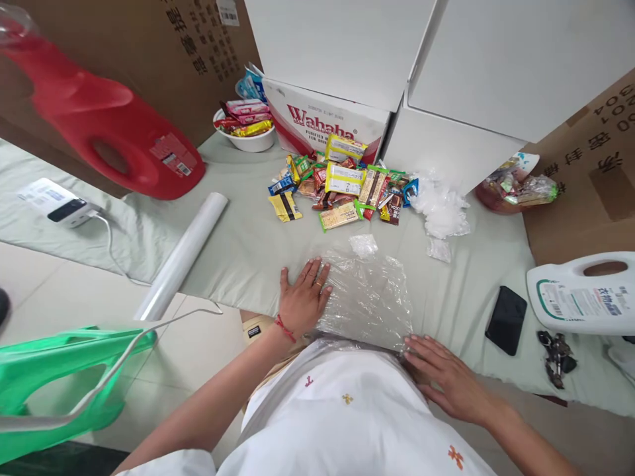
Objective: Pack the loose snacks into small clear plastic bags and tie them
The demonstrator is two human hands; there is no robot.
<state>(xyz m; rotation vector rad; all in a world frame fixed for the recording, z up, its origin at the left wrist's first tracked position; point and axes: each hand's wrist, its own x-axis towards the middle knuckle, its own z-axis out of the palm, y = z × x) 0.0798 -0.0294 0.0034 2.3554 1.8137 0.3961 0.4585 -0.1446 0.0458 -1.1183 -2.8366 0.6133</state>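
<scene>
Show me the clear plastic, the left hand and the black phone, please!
Clear plastic (pixel 364 304), head view: middle of its wrinkled surface.
Left hand (pixel 302 299), head view: back of the hand.
Black phone (pixel 507 320), head view: middle of its dark face.

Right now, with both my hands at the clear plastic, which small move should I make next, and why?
Perhaps ease the near right corner of the clear plastic outward with your right hand, which is at that corner: the surface looks wrinkled, and your left hand lies flat over its left edge.
</scene>
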